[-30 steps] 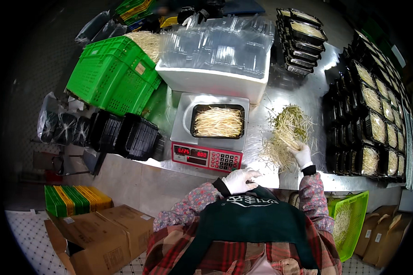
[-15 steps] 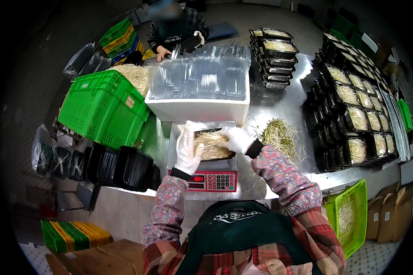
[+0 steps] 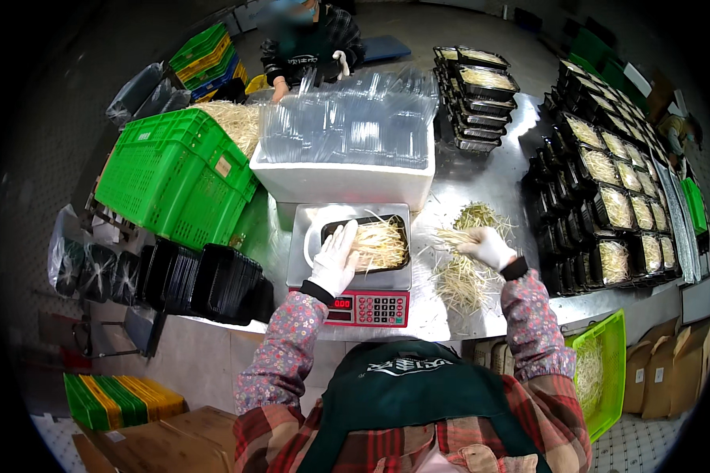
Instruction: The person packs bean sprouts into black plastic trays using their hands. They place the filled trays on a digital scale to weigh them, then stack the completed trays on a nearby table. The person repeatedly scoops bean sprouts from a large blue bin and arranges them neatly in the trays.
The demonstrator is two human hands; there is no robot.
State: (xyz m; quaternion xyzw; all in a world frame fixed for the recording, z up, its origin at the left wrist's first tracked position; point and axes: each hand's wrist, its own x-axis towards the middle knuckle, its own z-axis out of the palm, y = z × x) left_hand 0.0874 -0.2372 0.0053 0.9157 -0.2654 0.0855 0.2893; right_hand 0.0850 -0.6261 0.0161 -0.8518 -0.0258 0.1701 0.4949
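A black plastic tray [image 3: 405, 264] filled with pale bean sprouts [image 3: 380, 243] sits on the steel platform of a red digital scale [image 3: 355, 308]. My left hand [image 3: 335, 258], in a white glove, lies along the tray's left side with its fingers stretched over the sprouts. To the right, my gloved right hand [image 3: 489, 249] is closed around a small bunch of bean sprouts [image 3: 452, 236]. It hovers at a loose heap of sprouts [image 3: 461, 284] on the metal table [image 3: 427, 311]. Some greener sprouts lie at the heap's far side.
Behind the scale stands a white foam box [image 3: 343, 183] of clear lids. Green crates [image 3: 166, 177] and stacked empty black trays [image 3: 225, 284] are at left. Filled trays [image 3: 481, 98] are stacked at the back and far right [image 3: 615, 205]. A co-worker [image 3: 312, 47] is across the table.
My right hand has moved from the tray to the loose heap at right and now grips a bunch of sprouts. My left hand has tilted over the tray's left edge.
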